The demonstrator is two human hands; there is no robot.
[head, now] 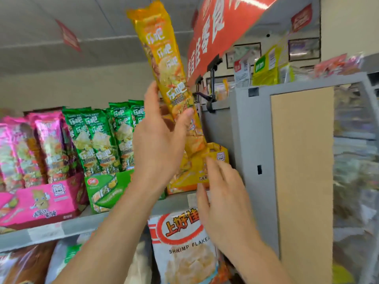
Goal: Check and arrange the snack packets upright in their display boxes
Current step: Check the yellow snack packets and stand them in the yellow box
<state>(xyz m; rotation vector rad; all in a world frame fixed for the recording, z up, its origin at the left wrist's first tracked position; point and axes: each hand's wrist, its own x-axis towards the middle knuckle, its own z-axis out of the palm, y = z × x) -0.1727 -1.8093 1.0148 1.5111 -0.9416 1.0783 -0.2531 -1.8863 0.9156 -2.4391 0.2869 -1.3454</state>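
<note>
A long yellow snack packet (164, 58) stands tilted to the left, its lower end inside the yellow display box (220, 155) on the shelf. My left hand (160, 140) grips the packet at its lower middle, thumb on the front and fingers behind. Just below and to the right, my right hand (223, 203) is in front of the yellow box with straight, spread fingers; its fingertips are at the box's front edge, and it holds nothing.
Left of the yellow box stand a green display box (102, 187) with upright green packets (96, 138) and a pink display box (41, 199) with pink packets (47, 144). A grey shelf upright (252, 160) rises at the right. A shrimp flakes bag (184, 249) hangs below the shelf edge (61, 228).
</note>
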